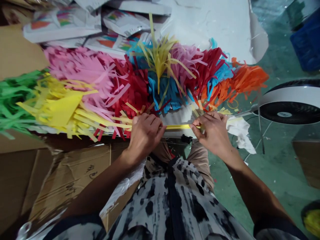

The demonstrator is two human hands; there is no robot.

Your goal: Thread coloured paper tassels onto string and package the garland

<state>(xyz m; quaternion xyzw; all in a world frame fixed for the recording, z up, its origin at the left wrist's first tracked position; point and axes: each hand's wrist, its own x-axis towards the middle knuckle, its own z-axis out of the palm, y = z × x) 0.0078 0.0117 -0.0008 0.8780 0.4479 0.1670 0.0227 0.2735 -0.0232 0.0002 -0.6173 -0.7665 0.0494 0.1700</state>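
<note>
Along a white surface (217,25), palm-down hands (146,133) (213,131) pinch a yellow strip (178,127).

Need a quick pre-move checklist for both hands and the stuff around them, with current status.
1. Left hand closed on the yellow strip: ok.
2. Right hand pinching the strip between thumb and fingers: ok.
3. Strip straight between the hands, no visible sag: ok.
4. Fringe colours lying separate: not ok, pale strands from the pink fringe lie over the red fringe.
5. Right hand apart from the fan: ok, the fan stands off to the right.
6. Fan switched off: cannot tell from one still picture.
</note>
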